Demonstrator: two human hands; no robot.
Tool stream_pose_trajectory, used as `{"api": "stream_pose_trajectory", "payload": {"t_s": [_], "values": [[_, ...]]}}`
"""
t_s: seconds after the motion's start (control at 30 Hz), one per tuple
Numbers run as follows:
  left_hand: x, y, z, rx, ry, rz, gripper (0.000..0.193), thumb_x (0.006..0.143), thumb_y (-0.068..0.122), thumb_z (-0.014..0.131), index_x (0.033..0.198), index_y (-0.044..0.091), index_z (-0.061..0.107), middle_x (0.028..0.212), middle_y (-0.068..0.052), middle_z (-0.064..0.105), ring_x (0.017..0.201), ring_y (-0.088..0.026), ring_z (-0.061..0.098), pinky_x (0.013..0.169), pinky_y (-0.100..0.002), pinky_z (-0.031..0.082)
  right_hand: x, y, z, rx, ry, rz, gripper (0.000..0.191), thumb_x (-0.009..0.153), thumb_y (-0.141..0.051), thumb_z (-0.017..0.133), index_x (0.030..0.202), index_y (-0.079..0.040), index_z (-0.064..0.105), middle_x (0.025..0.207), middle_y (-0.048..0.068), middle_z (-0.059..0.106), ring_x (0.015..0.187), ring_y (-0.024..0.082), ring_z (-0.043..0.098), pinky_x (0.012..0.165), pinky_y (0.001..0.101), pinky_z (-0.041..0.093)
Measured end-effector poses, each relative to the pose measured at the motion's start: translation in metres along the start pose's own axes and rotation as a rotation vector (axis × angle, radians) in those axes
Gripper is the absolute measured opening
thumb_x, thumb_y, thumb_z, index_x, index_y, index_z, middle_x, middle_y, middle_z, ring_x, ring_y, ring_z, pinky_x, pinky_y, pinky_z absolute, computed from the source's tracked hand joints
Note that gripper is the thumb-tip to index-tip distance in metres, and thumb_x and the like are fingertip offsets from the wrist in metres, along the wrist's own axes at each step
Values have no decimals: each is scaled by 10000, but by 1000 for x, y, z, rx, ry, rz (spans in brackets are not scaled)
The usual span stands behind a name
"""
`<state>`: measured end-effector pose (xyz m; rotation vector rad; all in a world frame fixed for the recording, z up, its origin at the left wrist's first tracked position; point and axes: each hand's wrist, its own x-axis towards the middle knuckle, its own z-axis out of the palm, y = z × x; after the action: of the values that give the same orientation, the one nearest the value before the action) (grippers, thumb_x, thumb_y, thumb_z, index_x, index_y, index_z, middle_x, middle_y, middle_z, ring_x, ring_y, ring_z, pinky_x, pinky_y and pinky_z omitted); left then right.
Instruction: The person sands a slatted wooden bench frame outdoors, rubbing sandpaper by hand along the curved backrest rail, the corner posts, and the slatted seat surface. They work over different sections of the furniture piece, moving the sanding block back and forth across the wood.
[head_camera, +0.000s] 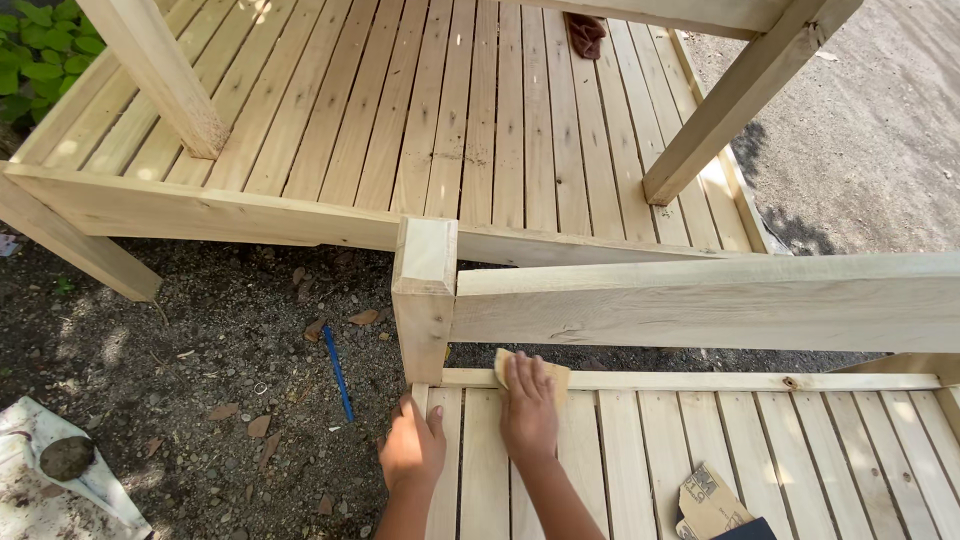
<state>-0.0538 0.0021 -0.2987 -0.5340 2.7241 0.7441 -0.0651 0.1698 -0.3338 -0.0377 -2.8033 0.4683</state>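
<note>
Sandpaper (532, 375) lies pressed flat on the slats (640, 450) under the right hand (528, 410), left hand (412, 450) spread empty beside; a folded tan sheet (708, 500) lies right.

A sandpaper sheet (710, 505) lies on the slatted deck (800, 440), right of both hands.
</note>
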Motion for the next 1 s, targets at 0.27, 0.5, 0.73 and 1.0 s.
{"api": "stream_pose_trajectory", "payload": {"t_s": [0.27, 0.5, 0.73, 1.0], "values": [[30, -7, 34, 25, -66, -16, 471, 1025, 477, 432, 1345, 132, 408, 1265, -150, 642, 1012, -410, 707, 828, -540, 583, 2, 74, 18, 40, -2, -367, 639, 896, 28, 463, 1504, -157, 530, 1563, 49, 514, 1474, 210, 431, 1207, 439, 344], [44, -12, 50, -38, -24, 6, 476, 999, 466, 474, 1321, 120, 417, 1190, -183, 671, 967, -434, 697, 828, -547, 569, -18, 223, -18, -86, 118, 100, 457, 1024, -158, 536, 1478, -106, 536, 1549, 122, 510, 1504, 314, 402, 1206, 506, 326], [43, -17, 65, -14, 28, 10, 451, 1005, 454, 481, 1311, 124, 445, 1162, -167, 695, 946, -417, 711, 800, -547, 571, -13, 21, 78, 169, 64, -158, 449, 1006, -113, 529, 1453, -75, 556, 1532, 117, 527, 1483, 296, 418, 1208, 502, 315], [40, -15, 64, 18, 16, 10, 467, 1002, 437, 487, 1348, 129, 432, 1143, -164, 702, 946, -413, 709, 796, -541, 574, -13, 166, 6, -15, 98, -153, 462, 1003, -98, 504, 1459, -116, 579, 1546, 71, 524, 1470, 259, 440, 1200, 465, 366]]}}
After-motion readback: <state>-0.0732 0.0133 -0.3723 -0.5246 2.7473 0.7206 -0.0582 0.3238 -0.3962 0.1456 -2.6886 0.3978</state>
